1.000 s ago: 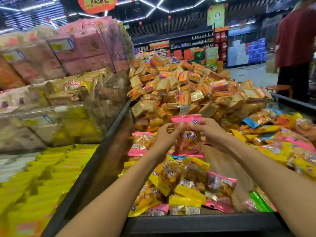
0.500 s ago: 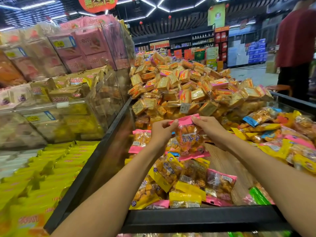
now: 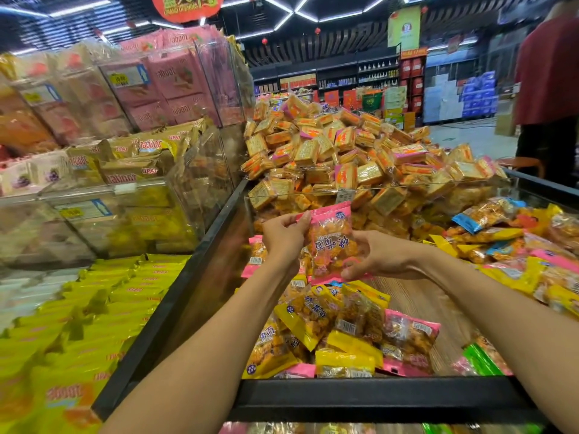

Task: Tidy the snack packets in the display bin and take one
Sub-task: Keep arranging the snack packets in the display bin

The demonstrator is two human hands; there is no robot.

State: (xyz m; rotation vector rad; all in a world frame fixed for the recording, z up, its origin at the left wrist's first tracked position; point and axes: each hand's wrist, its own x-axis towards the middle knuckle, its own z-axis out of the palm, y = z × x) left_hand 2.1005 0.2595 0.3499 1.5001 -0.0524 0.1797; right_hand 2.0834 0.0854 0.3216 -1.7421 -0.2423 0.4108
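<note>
A pink snack packet with orange pieces inside is held upright above the display bin. My left hand pinches its top left corner. My right hand grips its lower right edge, fingers curled behind it. Below them lies a loose heap of yellow and pink packets on the bin's wooden floor. One more pink packet leans at the bin's left wall.
A high pile of square orange-gold packets fills the bin behind a clear divider. Mixed packets spread to the right. Clear boxes of pink and gold packs stand left, yellow packs below. A person in red stands far right.
The pink packet has been lifted and turned upright. My right hand slid from its top edge down to its lower right edge; my left hand still holds the top.
</note>
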